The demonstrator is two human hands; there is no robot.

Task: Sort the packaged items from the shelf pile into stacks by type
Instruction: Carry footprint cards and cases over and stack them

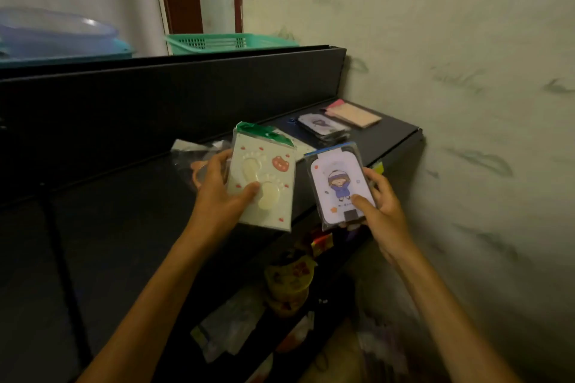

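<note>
Currently above the black shelf [130, 196]: left hand [217, 196], fingers grasping a cream packet [264, 171] with footprint shapes and a green header, thumb across its face. Right hand [382, 205], fingers grasping a lilac packet [339, 177] printed with a cartoon figure, held just beside the cream one over the shelf's front edge. On the shelf, toward its far right end: a stack of lilac packets [320, 127]; beside it, a pink stack [354, 113]. Behind the shelf's back panel: a green basket [217, 42].

A black shelf [109, 196] stands in dim light. Right of it is a pale stained wall [451, 56]; behind it, a green basket [224, 42].
</note>
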